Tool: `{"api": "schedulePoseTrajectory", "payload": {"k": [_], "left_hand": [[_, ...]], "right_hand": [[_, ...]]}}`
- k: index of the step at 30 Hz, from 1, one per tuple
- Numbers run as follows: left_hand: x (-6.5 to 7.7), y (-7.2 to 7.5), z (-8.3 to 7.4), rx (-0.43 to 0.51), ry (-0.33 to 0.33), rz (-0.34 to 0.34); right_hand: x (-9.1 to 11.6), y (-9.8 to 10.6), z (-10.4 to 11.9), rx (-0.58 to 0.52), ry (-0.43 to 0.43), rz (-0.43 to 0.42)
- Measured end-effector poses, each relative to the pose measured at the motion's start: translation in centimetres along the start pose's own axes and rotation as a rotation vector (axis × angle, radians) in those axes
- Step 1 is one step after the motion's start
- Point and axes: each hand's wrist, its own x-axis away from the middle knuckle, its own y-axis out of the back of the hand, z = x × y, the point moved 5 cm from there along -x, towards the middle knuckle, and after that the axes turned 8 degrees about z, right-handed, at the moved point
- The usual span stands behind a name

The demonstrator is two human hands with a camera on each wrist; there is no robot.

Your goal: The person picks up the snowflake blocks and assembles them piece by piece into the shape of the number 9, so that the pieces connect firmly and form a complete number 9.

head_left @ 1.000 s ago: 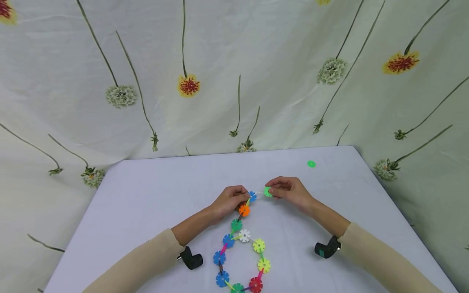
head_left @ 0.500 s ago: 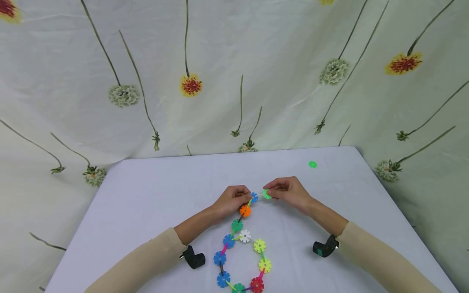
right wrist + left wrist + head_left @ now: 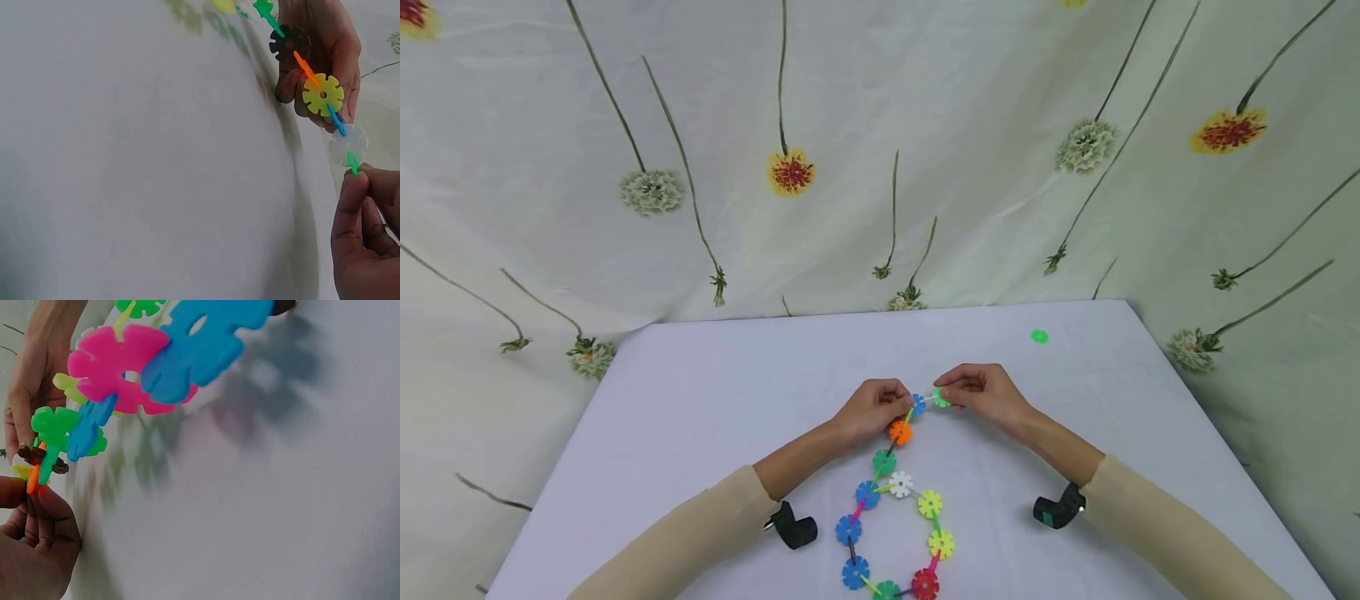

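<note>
My left hand (image 3: 874, 408) grips the upper end of a chain of colourful notched plastic discs, its fingertips by the blue disc (image 3: 918, 405) and the orange disc (image 3: 900, 432). My right hand (image 3: 988, 396) pinches a green disc (image 3: 941, 398) between thumb and fingers. The right wrist view has this green disc edge-on, its edge overlapping a whitish see-through disc (image 3: 349, 144); a yellow disc (image 3: 323, 95) follows towards my left hand. From there the chain runs down to a closed ring, with a white disc (image 3: 900, 483) and a red disc (image 3: 925, 583) in it.
A loose light-green disc (image 3: 1039, 337) lies near the back right of the white-covered table (image 3: 722, 367). Behind hangs a flower-patterned cloth (image 3: 985, 167). Black wrist cameras, one by the left sleeve (image 3: 793, 527) and one by the right sleeve (image 3: 1058, 508), stick out over the table.
My right hand has moved slightly left with the green disc, bringing it closer to the blue disc. My left hand stays almost in place. The loose green disc has not moved.
</note>
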Motion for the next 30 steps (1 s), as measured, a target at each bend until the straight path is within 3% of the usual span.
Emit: {"api": "schedulePoseTrajectory", "payload": {"k": [6,12,20,27,30], "left_hand": [[0.1,0.0,0.0,0.000,0.004,0.000],[0.0,0.1,0.2,0.019,-0.007,0.017],[0.2,0.1,0.2,0.024,0.001,0.017],[0.1,-0.1,0.4,0.031,-0.002,0.024],[0.1,-0.1,0.4,0.030,-0.005,0.028]], "right_hand": [[0.2,1.4,-0.1,0.066,0.021,-0.010],[0.6,6.1,-1.1,0.236,0.012,-0.158],[1.3,12.2,-2.7,0.521,-0.077,-0.347],[1.5,15.2,-3.8,0.642,-0.192,-0.434],[1.5,16.0,-4.3,0.641,-0.238,-0.442]]}}
